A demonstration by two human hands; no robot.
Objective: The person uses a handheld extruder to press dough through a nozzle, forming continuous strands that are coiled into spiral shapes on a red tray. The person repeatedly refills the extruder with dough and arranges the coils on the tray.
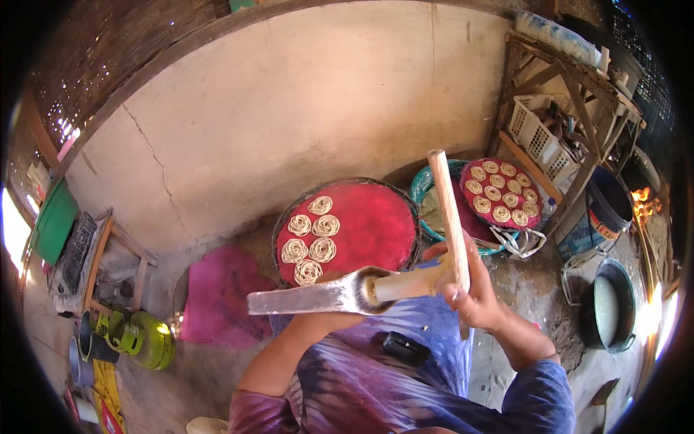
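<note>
My left hand (329,320) grips a silver metal press (303,299) from underneath, its fingers mostly hidden. My right hand (473,289) is closed around the press's wooden T-handle (452,210), where it meets a white plunger (405,283) seated in the metal cylinder. Behind the press, a large round tray (372,224) with a red surface bears several pale coiled noodle nests (325,224) on its left half. At its right, a smaller red tray (489,205) covered with similar nests rests on a teal basin (423,188).
At left are a green gas cylinder (150,346), a pink sheet (210,304) and a wooden stool (114,242). At right stand a wooden rack (528,145) with a white crate (538,134), buckets (603,199), a basin of liquid (607,304) and an open fire (642,204).
</note>
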